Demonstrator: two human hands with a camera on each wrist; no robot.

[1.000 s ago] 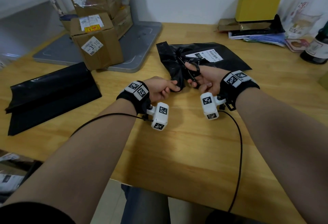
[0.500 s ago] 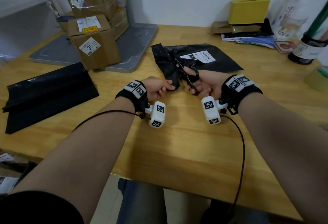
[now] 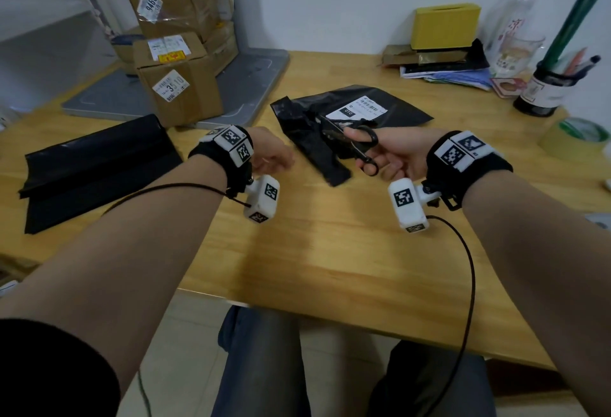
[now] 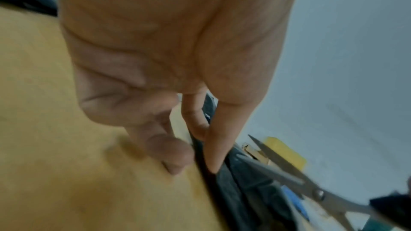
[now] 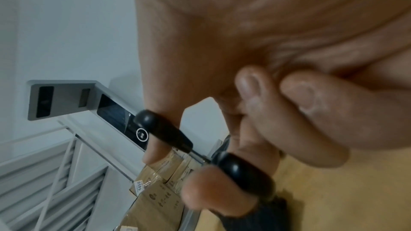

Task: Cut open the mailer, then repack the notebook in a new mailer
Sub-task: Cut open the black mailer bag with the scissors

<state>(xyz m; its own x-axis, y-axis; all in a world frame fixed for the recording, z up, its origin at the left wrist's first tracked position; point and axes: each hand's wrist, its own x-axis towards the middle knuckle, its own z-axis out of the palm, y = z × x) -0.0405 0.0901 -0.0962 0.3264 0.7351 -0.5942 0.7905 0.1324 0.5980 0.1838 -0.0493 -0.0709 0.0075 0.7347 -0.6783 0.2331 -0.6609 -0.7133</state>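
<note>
Right hand (image 3: 393,152) grips the black-handled scissors (image 3: 355,142), thumb and finger through the loops, blades parted over the crumpled end of the black mailer (image 3: 334,119), which lies mid-counter (image 3: 330,251), label up. Left hand (image 3: 271,152) hovers just beside it, fingers relaxed, holding nothing. A fresh black mailer (image 3: 96,165) lies folded, well to the left.

Parcel-handling room or small office: labelled brown cardboard boxes (image 3: 178,92) stacked on a grey platform scale (image 3: 251,86), wooden table (image 3: 330,251), tape roll (image 3: 575,139).
</note>
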